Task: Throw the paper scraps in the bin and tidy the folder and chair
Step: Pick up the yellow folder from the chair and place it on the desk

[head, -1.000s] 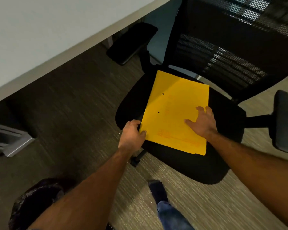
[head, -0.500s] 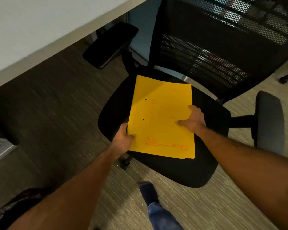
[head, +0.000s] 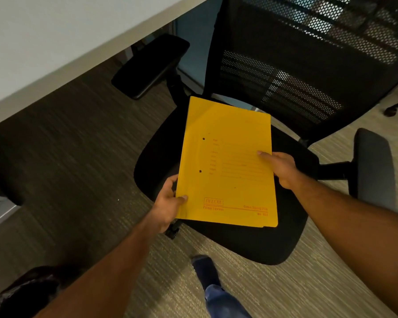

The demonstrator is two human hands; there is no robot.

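A yellow folder [head: 228, 161] with red print hangs just above the seat of a black office chair [head: 246, 244]. My left hand [head: 168, 203] grips its lower left edge, thumb on top. At the right edge, my right hand [head: 280, 167] pinches it with the thumb on the cover. The folder is closed and tilted slightly toward me. A bin lined with a black bag [head: 25, 292] shows at the lower left corner, partly behind my left forearm. No paper scraps are visible.
A white desk [head: 55, 37] runs across the upper left, its edge close to the chair's left armrest [head: 149, 65]. The chair's mesh back [head: 308, 53] and right armrest [head: 372, 166] stand to the right. My foot [head: 205, 269] rests on the carpet below the seat.
Both hands went from resting on the folder on the seat to gripping its edges. The folder has lifted off the seat and turned straighter toward me.
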